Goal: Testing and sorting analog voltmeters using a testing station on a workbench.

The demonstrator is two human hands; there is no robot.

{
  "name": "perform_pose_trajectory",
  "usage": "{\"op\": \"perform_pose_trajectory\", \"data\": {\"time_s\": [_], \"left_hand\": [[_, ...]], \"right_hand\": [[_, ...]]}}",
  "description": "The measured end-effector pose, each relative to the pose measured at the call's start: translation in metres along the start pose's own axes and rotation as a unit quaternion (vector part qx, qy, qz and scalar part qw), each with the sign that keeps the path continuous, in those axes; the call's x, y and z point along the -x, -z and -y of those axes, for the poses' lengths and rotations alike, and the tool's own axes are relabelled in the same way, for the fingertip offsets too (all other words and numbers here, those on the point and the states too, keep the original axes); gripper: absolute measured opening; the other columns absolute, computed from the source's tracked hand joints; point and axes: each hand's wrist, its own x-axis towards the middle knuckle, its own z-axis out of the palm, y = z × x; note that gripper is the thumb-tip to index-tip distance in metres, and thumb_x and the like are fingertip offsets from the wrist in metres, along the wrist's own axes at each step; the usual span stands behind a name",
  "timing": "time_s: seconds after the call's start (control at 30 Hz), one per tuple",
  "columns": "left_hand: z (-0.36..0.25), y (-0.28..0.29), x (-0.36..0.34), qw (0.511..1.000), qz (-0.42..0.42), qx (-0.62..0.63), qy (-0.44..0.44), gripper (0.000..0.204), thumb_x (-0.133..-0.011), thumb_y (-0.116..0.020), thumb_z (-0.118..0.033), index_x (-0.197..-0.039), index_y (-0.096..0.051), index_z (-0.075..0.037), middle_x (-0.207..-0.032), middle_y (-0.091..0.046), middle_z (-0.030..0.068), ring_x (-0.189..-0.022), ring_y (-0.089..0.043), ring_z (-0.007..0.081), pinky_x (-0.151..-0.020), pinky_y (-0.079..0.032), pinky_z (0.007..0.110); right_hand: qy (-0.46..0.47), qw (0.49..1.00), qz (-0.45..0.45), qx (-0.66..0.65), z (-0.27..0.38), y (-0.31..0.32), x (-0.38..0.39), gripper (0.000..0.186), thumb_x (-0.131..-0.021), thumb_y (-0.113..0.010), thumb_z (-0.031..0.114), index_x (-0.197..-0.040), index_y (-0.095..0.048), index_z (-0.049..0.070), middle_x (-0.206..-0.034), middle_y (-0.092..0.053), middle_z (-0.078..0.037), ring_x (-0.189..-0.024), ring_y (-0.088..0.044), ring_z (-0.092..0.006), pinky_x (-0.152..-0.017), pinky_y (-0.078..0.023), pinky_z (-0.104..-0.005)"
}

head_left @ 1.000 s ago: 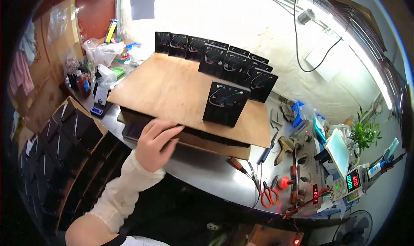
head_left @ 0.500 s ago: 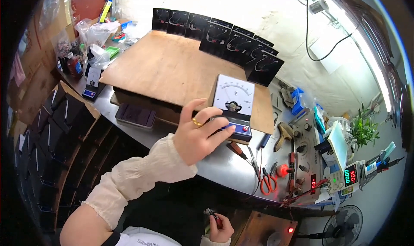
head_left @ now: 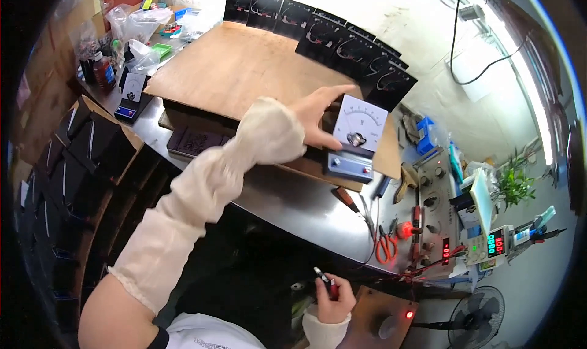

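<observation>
so, left hand (head_left: 310, 118) is at the analog dial meter (head_left: 362, 121), thumb and forefinger spread wide along its left side; thumb tip low by the dark base, forefinger up by the top corner; other fingers are hidden, so can't say if that's a firm grip or only a touch; right hand (head_left: 337, 304) is well apart, low in view, fingers curled round a small red-and-black hand tool (head_left: 324, 278) with a pale tip poking out; meter stands dial up toward the person on the front right part of the plywood board (head_left: 208, 74), blue-fronted base near the board's front edge; can't tell whether it overhangs; main risk as i see it: a one-sided push could swing the base off that edge and drop it to the metal bench (head_left: 284, 201), by the brown-handled tool (head_left: 345, 196); second: shoving it back would likely bump the nearest of the wired black panels (head_left: 394, 91) and could topple neighbours; also the loose cream sleeve (head_left: 269, 132) lies over the board's edge, might snag
</observation>
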Motion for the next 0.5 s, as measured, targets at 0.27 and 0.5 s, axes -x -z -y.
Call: {"op": "perform_pose_trajectory", "data": {"time_s": [0.27, 0.5], "left_hand": [[-0.045, -0.057, 0.127, 0.989, -0.131, -0.046, -0.042, 0.081, -0.063, -0.086, -0.012, -0.134, -0.049, -0.002, -0.124, -0.055, 0.0173, -0.117, -0.054, 0.0319, -0.100, -0.043, 0.039], [0.011, -0.085, 0.138, 0.996, 0.012, 0.039, 0.081, 0.086, -0.070, -0.081, -0.014, -0.144, -0.037, -0.005, -0.139, -0.044, 0.0190, -0.129, -0.045, 0.0325, -0.109, -0.035, 0.040]], "right_hand": [[0.040, 0.991, -0.069, -0.105, 0.026, -0.034, -0.007, 0.022, -0.078, -0.074, -0.005, -0.095, -0.062, 0.002, -0.088, -0.061, -0.003, -0.066, -0.048, -0.0049, -0.057, -0.037, -0.0169], [0.109, 0.994, -0.011, -0.011, 0.008, -0.063, -0.024, 0.022, -0.075, -0.077, -0.007, -0.088, -0.061, 0.000, -0.080, -0.063, -0.011, -0.058, -0.054, -0.0133, -0.051, -0.042, -0.0224]]}}
